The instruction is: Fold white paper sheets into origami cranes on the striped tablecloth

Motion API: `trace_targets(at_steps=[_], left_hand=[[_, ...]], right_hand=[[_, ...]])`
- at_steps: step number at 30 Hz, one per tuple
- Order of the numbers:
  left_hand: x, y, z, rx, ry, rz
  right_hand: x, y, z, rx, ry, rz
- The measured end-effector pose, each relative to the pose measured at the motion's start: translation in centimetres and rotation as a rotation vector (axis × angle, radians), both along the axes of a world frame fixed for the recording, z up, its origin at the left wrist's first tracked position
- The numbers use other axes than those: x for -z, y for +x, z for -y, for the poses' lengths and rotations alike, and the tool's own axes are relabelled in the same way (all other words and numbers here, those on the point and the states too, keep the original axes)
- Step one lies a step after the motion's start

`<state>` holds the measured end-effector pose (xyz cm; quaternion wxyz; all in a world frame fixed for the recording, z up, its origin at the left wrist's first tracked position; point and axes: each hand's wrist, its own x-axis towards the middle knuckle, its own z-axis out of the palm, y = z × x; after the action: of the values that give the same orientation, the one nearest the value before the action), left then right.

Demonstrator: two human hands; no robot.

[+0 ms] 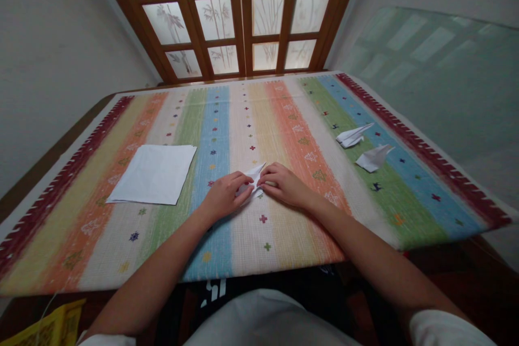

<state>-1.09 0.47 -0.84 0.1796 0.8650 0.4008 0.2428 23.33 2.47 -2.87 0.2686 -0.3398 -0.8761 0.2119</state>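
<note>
Between my two hands, just above the middle of the table, is a small piece of folded white paper (256, 172) with a pointed tip showing at its far side. My left hand (229, 193) pinches its left side, thumb and fingers closed. From the right, my right hand (281, 185) grips the other side with its fingertips. The fingers hide much of the paper's folds. Left of my hands lies a stack of white paper squares (154, 174). Over to the right rest two folded paper pieces with pointed ends, one farther (353, 135) and one nearer (373, 158).
A striped, multicoloured tablecloth (219, 248) covers the table. Wooden doors with frosted panes (243, 16) stand behind its far edge. A glass board (441, 97) leans at the right wall. A yellow basket (48, 325) sits low at the bottom left.
</note>
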Motion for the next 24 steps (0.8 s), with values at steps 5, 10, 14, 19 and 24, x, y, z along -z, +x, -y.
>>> trace_targets(at_steps=[5,10,14,19,24], left_hand=[[-0.8,0.2,0.6,-0.035,-0.038,-0.157],[-0.7,0.3,0.5,-0.049,-0.121,-0.172],[-0.2,0.3,0.3,-0.029,-0.166,-0.1],[-0.4,0.0,0.2,-0.012,-0.214,-0.076],[-1.0,-0.4,0.2,-0.055,-0.239,-0.064]], right_hand=[[0.0,-0.3,0.1,0.021,-0.012,0.006],[-0.2,-0.4,0.2,0.027,-0.034,0.008],[-0.4,-0.6,0.3,0.035,-0.052,0.019],[0.0,-1.0,0.2,0.12,-0.061,0.049],[0.3,-1.5,0.2,0.177,-0.034,0.088]])
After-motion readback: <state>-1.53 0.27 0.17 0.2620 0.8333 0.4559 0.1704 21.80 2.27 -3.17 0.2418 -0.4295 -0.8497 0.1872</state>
